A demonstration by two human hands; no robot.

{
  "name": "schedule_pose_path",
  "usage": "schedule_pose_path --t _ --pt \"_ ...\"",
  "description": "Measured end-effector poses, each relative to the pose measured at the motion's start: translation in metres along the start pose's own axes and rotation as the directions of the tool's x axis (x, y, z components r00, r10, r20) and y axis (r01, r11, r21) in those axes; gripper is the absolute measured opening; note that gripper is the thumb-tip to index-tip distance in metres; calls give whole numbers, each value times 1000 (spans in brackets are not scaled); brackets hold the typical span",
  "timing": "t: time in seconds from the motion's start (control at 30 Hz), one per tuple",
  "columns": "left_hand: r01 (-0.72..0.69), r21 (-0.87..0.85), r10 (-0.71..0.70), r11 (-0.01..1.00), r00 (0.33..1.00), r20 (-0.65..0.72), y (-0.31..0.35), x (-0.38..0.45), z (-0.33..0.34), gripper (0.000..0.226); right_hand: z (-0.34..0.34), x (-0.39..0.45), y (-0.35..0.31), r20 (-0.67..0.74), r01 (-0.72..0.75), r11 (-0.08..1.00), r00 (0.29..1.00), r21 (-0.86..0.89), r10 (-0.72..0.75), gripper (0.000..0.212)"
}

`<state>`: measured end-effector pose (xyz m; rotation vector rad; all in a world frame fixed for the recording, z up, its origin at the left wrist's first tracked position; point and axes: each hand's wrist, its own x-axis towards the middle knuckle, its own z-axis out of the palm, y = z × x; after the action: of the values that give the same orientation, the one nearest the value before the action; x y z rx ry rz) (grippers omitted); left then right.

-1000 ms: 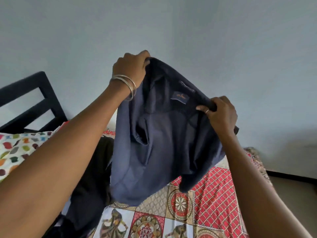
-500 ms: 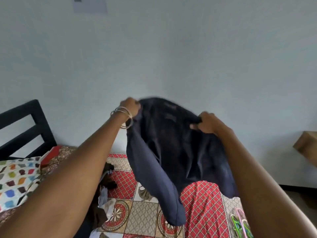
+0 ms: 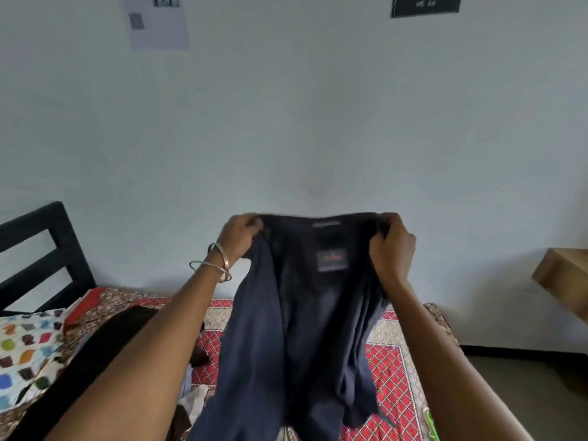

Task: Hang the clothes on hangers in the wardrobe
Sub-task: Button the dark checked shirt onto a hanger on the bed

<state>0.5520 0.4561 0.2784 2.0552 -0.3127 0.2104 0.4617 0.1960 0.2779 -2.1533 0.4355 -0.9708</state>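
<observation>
A dark navy shirt (image 3: 305,329) hangs open in front of me above the bed, its inner label facing me. My left hand (image 3: 240,235), with bangles on the wrist, grips the shirt's top edge at the left shoulder. At the right shoulder my right hand (image 3: 393,246) grips the same edge. The collar line is stretched level between the two hands. A green hanger (image 3: 432,424) shows partly at the bottom right on the bed. No wardrobe is in view.
The bed (image 3: 391,370) has a red patterned cover, with a pile of dark clothes (image 3: 105,351) and a colourful pillow (image 3: 25,354) at left. A black headboard (image 3: 41,256) stands far left. A wooden furniture corner (image 3: 563,275) juts in at right.
The shirt was tilted and bunched, left hand higher. Now both hands are level and farther apart, spreading the shoulders wide with the label facing me. The view has tilted up.
</observation>
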Motion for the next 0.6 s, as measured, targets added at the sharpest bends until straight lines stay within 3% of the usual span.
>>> schedule_pose_path --t 0.03,0.07,0.1,0.13,0.17,0.23,0.27,0.3,0.33,0.37,0.4,0.47,0.53,0.6 --pt "7 -37 -15 999 977 -212 -3 -3 2 25 2 -5 -2 75 8 999 997 -31 -6 28" --pt "70 22 -59 997 942 -330 -3 -8 4 27 8 -7 -1 249 56 987 968 -149 -17 23" --pt "155 139 -113 978 957 -268 -3 -12 7 27 10 -8 0 468 128 951 883 -283 21 24" --pt "199 288 -191 937 980 -56 -5 -16 10 25 10 -8 0 638 197 905 763 -378 101 28" --pt "194 401 -297 896 930 215 -1 -24 12 23 4 -10 -1 747 251 875 642 -415 170 30" --pt "146 463 -404 874 747 529 2 -32 4 23 -13 -14 -7 889 183 939 416 -290 194 17" --pt "157 389 -383 908 688 617 -2 -33 -4 27 -24 -17 -12 938 87 976 304 -201 166 14" --pt "181 269 -319 946 667 673 -5 -32 -13 34 -34 -19 -17 971 -33 993 209 -111 115 17" --pt "224 94 -225 970 680 698 -5 -32 -22 40 -45 -19 -21 986 -143 990 161 -22 45 19" --pt "281 -119 -129 952 725 677 -2 -34 -28 39 -53 -18 -24 985 -246 967 173 68 -26 22" --pt "329 -328 -61 886 782 620 4 -37 -33 34 -59 -14 -26 969 -336 929 233 157 -80 22" --pt "332 -488 -101 807 892 440 9 -37 -31 28 -53 -6 -21 899 -422 867 434 266 -64 18" --pt "302 -336 -220 892 940 259 1 -31 -19 26 -29 2 -6 750 -269 947 659 173 50 13" --pt "283 103 -293 954 950 109 -23 -24 -10 22 3 6 15 594 -64 990 794 -127 128 16"
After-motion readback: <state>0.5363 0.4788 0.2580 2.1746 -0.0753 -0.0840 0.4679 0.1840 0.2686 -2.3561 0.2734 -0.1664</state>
